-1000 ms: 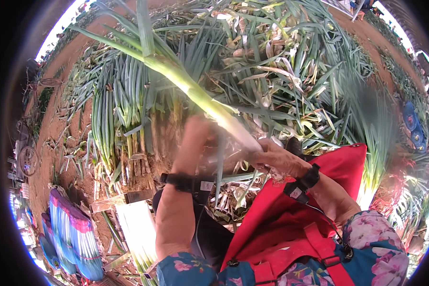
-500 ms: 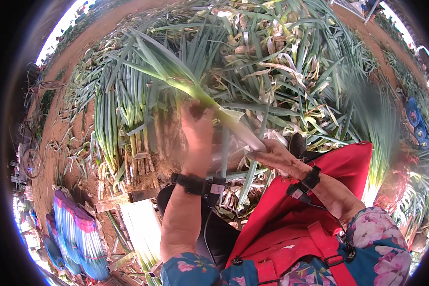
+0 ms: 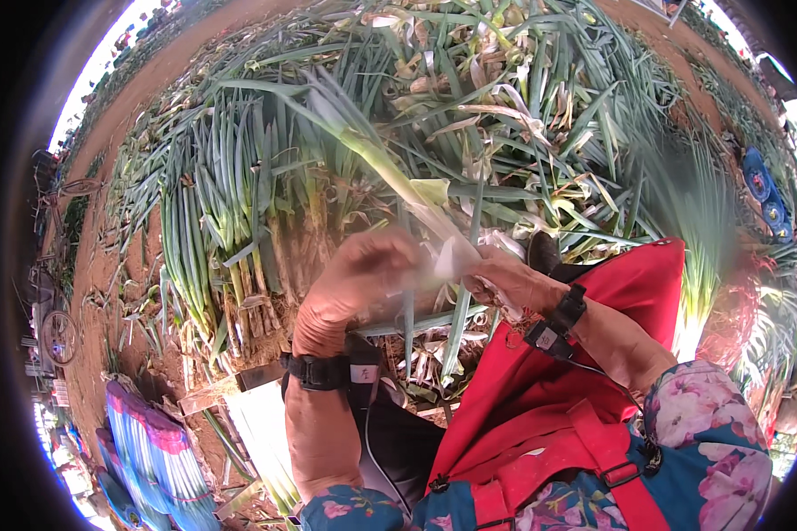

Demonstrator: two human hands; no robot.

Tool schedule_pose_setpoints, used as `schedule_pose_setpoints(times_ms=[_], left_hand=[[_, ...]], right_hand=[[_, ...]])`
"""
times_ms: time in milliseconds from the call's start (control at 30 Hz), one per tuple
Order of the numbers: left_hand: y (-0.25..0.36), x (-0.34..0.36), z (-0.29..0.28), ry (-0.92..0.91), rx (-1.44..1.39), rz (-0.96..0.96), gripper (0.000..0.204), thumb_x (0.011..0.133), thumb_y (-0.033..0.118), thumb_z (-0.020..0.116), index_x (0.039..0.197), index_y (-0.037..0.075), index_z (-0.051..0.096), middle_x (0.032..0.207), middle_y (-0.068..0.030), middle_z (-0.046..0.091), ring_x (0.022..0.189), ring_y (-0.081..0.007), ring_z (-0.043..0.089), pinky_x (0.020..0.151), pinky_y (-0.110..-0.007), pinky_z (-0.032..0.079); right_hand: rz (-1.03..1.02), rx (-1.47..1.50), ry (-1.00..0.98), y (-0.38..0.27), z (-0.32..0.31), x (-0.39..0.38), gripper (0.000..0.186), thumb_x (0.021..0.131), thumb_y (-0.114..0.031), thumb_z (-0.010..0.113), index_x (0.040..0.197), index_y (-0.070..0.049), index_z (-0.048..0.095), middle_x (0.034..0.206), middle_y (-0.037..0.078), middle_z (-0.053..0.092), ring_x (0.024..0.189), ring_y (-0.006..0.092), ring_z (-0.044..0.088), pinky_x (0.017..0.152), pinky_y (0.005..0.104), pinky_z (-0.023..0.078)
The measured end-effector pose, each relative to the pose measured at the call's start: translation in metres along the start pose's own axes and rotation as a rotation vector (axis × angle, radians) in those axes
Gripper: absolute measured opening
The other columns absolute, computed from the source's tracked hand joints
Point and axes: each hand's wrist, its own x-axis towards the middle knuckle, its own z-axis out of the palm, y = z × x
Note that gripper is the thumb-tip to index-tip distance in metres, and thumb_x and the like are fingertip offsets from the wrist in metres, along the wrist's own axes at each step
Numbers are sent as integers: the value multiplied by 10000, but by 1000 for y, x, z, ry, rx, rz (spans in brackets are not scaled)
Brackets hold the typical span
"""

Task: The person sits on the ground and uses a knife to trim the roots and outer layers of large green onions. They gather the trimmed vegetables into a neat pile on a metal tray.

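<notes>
A large green onion [image 3: 383, 161] lies slanted in front of me, leaves pointing up and left. Around its pale root end my right hand [image 3: 515, 281] is closed. My left hand [image 3: 367, 265], somewhat blurred, has curled fingers beside the lower stalk. A white loose layer [image 3: 452, 257] of the onion stretches between its fingertips and my right hand, and the left fingers seem to pinch it. Higher on the stalk a torn pale flap [image 3: 431, 189] sticks out.
Trimmed leaves [image 3: 540, 115] are heaped ahead. Upright onions with roots [image 3: 186, 239] stand at left, above a wooden bar [image 3: 230, 389]. Blue-and-purple bundled bags [image 3: 155, 442] are lower left. A red apron [image 3: 540, 354] covers my lap; more onions [image 3: 695, 292] stand at right.
My left hand has come down from the middle of the stalk to near the root end. A white layer now shows loose there. The right hand keeps its grip.
</notes>
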Motion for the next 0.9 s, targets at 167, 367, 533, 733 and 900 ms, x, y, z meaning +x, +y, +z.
schedule_pose_setpoints(times_ms=[167,367,533,733,900], left_hand=[[-11,8,-32,455,360,-137,461,982,423,714,1229,36,680,1035,-68,720,939,-188,690,823,-334,570],[-29,42,-68,885,-104,-127,619,996,573,632,1367,81,572,1230,-101,664,1017,-219,662,839,-382,562],[-20,49,-60,897,-520,141,267,1076,324,570,1071,59,543,956,-86,595,906,-285,643,834,-475,530],[-21,39,-66,939,-371,289,404,1026,299,667,1340,137,470,1088,-109,594,936,-278,658,780,-476,582],[-16,31,-54,891,-314,333,412,1018,320,668,1327,122,480,1039,-92,593,894,-253,655,749,-451,586]], right_hand=[[-4,17,40,-10,12,-13,306,978,-375,671,941,-78,609,669,-47,474,547,65,447,500,255,346],[-85,-94,-39,-5,32,-15,371,973,-395,680,1092,-48,629,694,-67,472,570,39,436,507,245,328],[-128,-132,-104,4,32,-7,588,982,-426,665,1378,-6,555,852,1,593,680,66,530,591,243,417],[-526,-525,211,-35,32,24,732,964,-409,646,1532,-10,414,1328,193,605,1095,243,640,905,369,534],[-638,-851,215,-71,49,56,574,979,-330,617,1475,-56,527,1179,175,692,979,227,684,865,392,553]])
